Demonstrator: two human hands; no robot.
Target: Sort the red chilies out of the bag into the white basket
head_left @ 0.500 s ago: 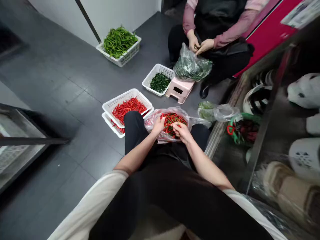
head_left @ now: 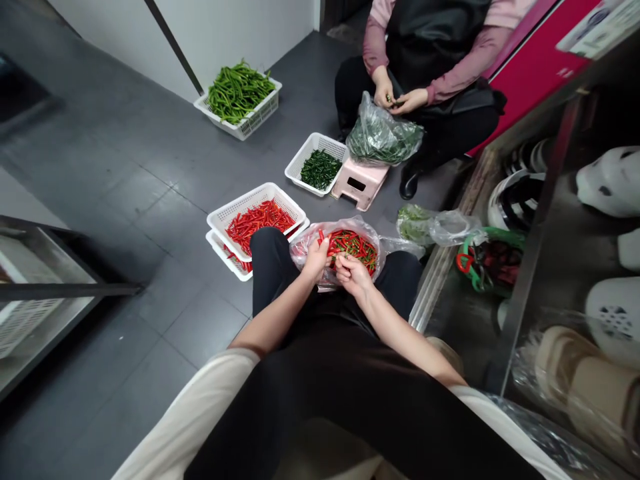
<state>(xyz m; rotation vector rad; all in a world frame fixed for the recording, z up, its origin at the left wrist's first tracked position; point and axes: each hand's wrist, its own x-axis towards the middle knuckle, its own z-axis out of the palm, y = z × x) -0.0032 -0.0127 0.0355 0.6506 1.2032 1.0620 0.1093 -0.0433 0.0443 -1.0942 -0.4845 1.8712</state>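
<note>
Your soft, cream-white fabric left sleeve (head_left: pixel 195 400), at seven o'clock, ends near the elbow; your matching cream-white fabric right sleeve (head_left: pixel 503 427), at four, does likewise. Your hands (head_left: pixel 316 259) are bare. A broad, plain black apron-like front (head_left: pixel 310 390) fills six o'clock, with loose, near-black fabric trousers (head_left: pixel 270 263) beyond it.

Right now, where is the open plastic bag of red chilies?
In the head view, the plastic bag sits near the centre, right of the stacked white baskets, your left hand and right hand at its near side.
</note>
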